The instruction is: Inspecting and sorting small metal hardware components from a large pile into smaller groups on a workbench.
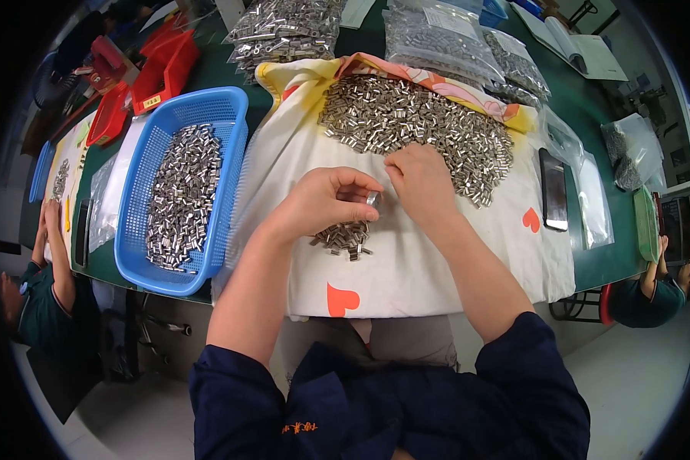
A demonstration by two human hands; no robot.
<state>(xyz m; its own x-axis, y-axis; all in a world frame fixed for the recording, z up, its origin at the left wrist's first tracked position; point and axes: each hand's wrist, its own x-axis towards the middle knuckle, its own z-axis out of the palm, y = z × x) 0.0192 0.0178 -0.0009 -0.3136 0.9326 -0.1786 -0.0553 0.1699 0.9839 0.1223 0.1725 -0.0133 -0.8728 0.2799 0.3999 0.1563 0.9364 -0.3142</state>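
Note:
My left hand (326,201) pinches a small shiny metal sleeve (372,199) between thumb and fingers. My right hand (422,182) rests palm down on the white cloth with orange hearts (406,268), its fingers curled at the near edge of a big pile of metal sleeves (414,123). A small heap of the same sleeves (345,236) lies under my left hand. Left of the cloth stands a blue plastic basket (234,123) with many sleeves in it.
Clear bags of metal parts (445,38) lie at the back. A dark phone (553,199) sits on the cloth's right side. Red bins (165,65) stand at the far left. Other people sit at the left (46,253) and right (655,287).

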